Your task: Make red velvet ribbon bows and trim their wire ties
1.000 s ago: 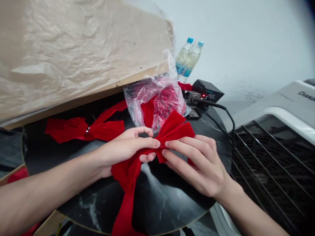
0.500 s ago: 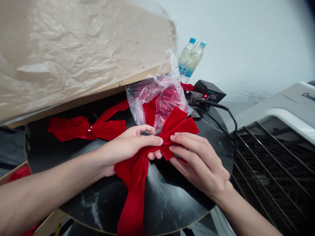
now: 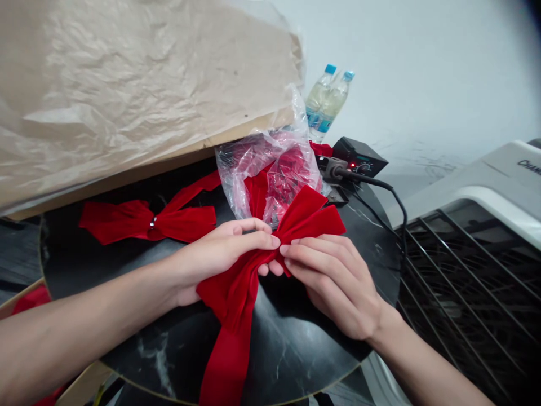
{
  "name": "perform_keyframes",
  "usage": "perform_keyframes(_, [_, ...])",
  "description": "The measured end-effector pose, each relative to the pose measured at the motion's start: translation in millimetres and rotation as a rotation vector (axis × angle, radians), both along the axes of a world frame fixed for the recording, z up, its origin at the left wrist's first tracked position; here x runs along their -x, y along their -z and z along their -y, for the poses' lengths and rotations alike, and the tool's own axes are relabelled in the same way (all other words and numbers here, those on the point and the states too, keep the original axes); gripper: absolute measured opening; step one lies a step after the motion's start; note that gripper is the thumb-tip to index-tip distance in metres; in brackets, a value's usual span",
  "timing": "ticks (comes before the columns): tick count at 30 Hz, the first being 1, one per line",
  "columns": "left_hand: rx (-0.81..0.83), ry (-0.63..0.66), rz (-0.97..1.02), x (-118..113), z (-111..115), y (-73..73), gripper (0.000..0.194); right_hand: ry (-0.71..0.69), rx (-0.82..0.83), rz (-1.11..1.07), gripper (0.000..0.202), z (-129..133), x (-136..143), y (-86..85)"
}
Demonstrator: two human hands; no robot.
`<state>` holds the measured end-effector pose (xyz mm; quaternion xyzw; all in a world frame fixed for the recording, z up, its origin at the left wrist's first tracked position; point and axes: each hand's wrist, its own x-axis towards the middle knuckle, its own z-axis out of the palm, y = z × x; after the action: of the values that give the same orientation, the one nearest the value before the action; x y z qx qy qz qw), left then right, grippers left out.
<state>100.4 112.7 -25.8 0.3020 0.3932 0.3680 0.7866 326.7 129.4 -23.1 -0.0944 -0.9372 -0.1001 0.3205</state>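
Between my hands is a red velvet bow [image 3: 306, 211], pinched in at its middle, one tail hanging down past the near table edge. My left hand [image 3: 240, 242] grips the bow's gathered middle, thumb on top and fingertips showing beneath. From the other side, my right hand [image 3: 333, 276] pinches the folds beside that middle with fingers and thumb close together. The exact centre of the bow is covered by my fingertips. Left of my left hand, a second red velvet bow [image 3: 181, 221] with a shiny clasp at its centre lies on the table.
The round black marbled table [image 3: 291, 344] carries a clear plastic bag [image 3: 232, 186] with red fabric inside. Behind are a plastic-covered cardboard box [image 3: 169, 73], two bottles [image 3: 323, 101] and a black control box [image 3: 359, 158] with a cable. A white heater-like appliance [image 3: 477, 186] with a grille stands right.
My right hand has shifted left and closed in on the bow's middle, its fingers drawn tighter together. The bow's right loops have tilted slightly. My left hand keeps its hold.
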Motion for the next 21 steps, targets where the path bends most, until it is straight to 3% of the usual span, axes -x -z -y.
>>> perform_keyframes(6, [0.013,-0.008,-0.018,0,0,-1.0,0.017,-0.023,0.007,0.006,0.019,-3,-2,2.2])
perform_keyframes(11, [0.007,-0.070,-0.060,0,-1,-3.4,0.013,0.058,0.038,-0.118,0.027,-5,-2,8.6])
perform_keyframes(21, [0.009,-0.053,-0.054,-1,0,-5.4,0.009,0.144,0.017,-0.157,0.028,6,-3,10.0])
